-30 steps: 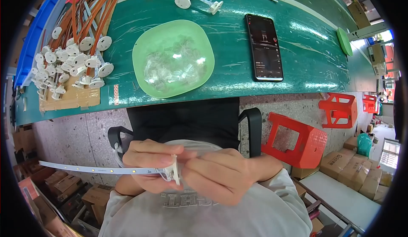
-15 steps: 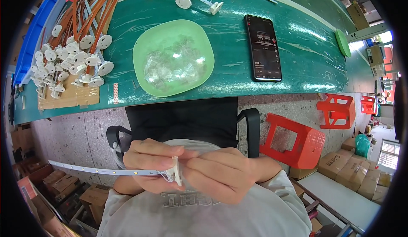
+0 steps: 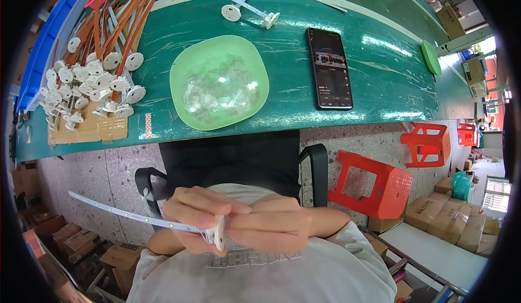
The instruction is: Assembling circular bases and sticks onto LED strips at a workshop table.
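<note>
White plastic, by its look, forms the round cap (image 3: 220,233) on the end of a slim light strip (image 3: 127,214), both held in front of the person's shirt (image 3: 255,281), off the table (image 3: 293,64). The left hand (image 3: 192,216) grasps the cap from the strip side, thumb and fingers around it, probably to steady it while the strip sticks out leftward, free of both hands. The right hand (image 3: 271,227) bends its fingers together close against the cap's other face; whether they pinch something small is hidden. A green bowl (image 3: 187,58) of clear plastic pieces (image 3: 222,92) stands near the table's close edge, seemingly for easy reach. To its left, more caps (image 3: 102,80) lie heaped over a cardboard sheet (image 3: 87,134), ends toward the person and orange strips (image 3: 144,11) trailing away, perhaps so each can be picked by its cap. A phone (image 3: 329,69) lies screen up right of the bowl, likely for easy viewing.
</note>
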`<move>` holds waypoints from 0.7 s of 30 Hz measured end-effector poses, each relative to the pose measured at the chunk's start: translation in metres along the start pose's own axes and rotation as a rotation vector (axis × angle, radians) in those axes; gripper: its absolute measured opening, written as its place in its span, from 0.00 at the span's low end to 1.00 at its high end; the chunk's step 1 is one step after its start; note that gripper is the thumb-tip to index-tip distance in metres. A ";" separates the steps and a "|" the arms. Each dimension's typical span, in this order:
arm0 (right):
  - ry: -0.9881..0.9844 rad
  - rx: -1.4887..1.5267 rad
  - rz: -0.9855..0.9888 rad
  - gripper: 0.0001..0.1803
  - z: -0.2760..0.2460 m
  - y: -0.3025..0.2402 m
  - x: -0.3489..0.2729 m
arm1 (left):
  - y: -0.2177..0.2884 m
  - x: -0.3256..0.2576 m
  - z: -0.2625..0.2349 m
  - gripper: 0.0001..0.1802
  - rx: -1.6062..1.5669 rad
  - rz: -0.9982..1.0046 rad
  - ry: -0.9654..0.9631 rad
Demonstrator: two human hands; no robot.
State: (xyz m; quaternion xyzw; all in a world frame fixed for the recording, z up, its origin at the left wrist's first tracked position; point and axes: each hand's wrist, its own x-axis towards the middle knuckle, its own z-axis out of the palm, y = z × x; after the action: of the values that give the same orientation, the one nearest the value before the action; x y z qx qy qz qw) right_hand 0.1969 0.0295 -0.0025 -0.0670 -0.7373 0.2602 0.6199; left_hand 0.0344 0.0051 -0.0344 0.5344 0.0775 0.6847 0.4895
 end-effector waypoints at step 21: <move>-0.023 0.184 0.126 0.11 -0.001 -0.004 0.004 | 0.007 0.009 -0.002 0.30 -0.079 -0.008 -0.051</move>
State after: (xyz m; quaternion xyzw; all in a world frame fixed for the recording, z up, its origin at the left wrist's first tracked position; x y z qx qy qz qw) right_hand 0.1982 0.0279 0.0033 -0.0529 -0.7117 0.3659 0.5974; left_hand 0.0294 0.0089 -0.0254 0.5314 0.0400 0.6716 0.5147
